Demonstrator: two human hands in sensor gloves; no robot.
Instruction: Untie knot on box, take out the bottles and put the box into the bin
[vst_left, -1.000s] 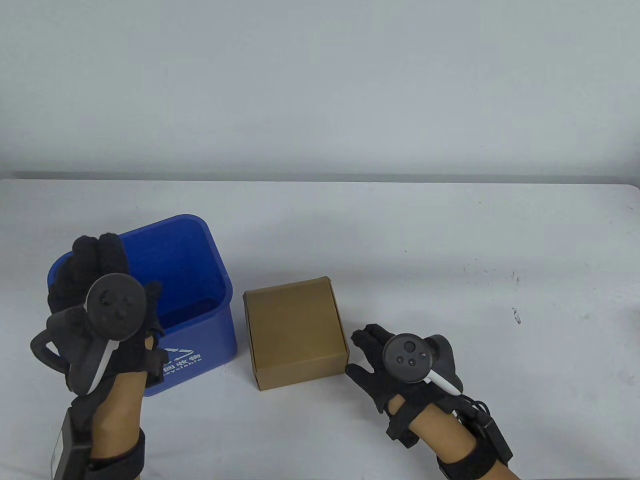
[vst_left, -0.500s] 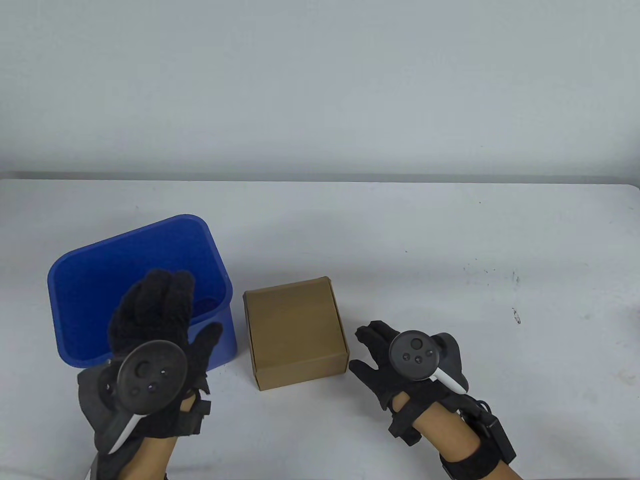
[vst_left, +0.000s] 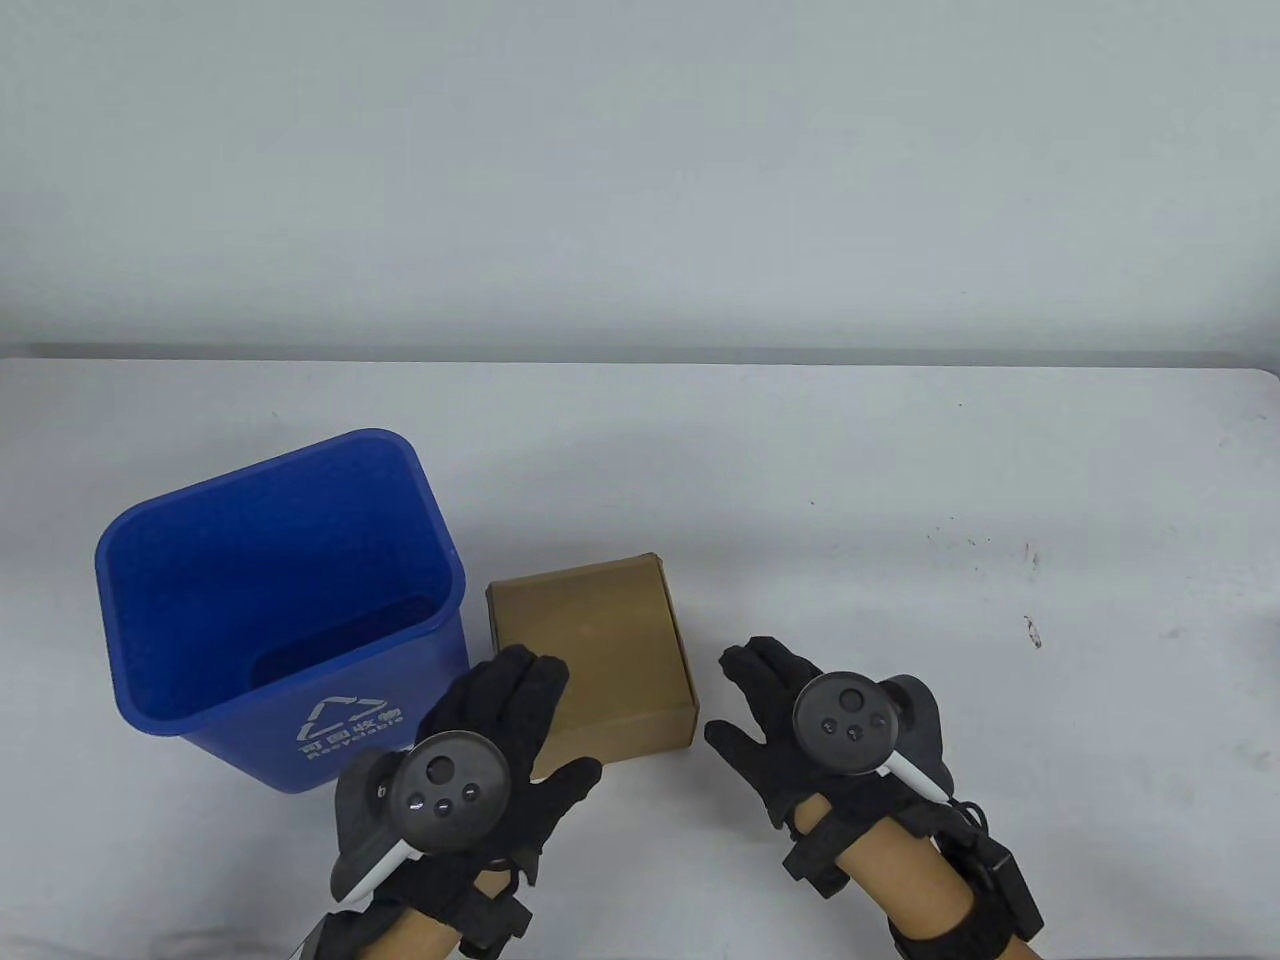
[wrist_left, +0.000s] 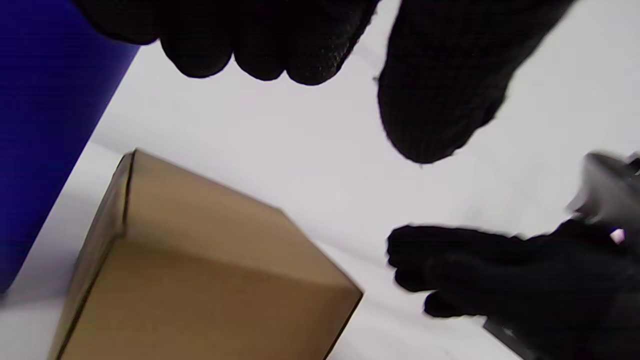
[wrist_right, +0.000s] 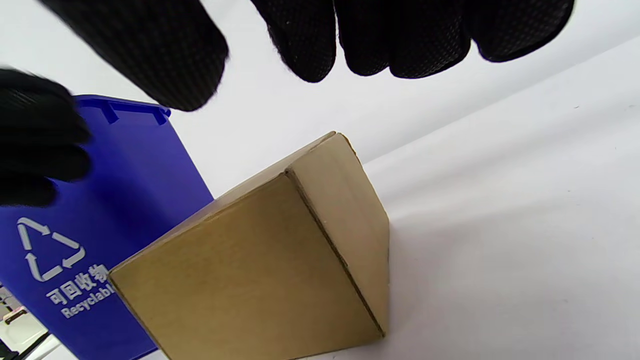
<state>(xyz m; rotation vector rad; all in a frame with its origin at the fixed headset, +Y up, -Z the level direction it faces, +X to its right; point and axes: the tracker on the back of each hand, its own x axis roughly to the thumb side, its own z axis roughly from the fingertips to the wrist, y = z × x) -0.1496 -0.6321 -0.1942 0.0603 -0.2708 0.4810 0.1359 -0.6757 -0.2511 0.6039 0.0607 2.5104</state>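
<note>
Both hands (vst_left: 500, 745) (vst_left: 775, 725) relaxed, empty, beside box (vst_left: 590, 640)

Box (vst_left: 590, 650), centre of the table view: brown cardboard, matt, plain faces, with raw edges at the folds seen in the right wrist view.

Bin (vst_left: 270, 620), at left: blue plastic, smooth with a slight sheen; white printed recycling mark on its front wall.

Table (vst_left: 900, 480): white, matt surface, with a few dark specks at right.

Left hand (vst_left: 490, 740) and right hand (vst_left: 775, 715), lower frame: black knitted cloth gloves, matt; the wrist views show a fine dotted texture on the fingers (wrist_right: 415, 35).

Trackers (vst_left: 845, 722) on both hands: dark grey plastic, smooth, low sheen.

Wall (vst_left: 640, 170), upper frame: pale, matt.
</note>
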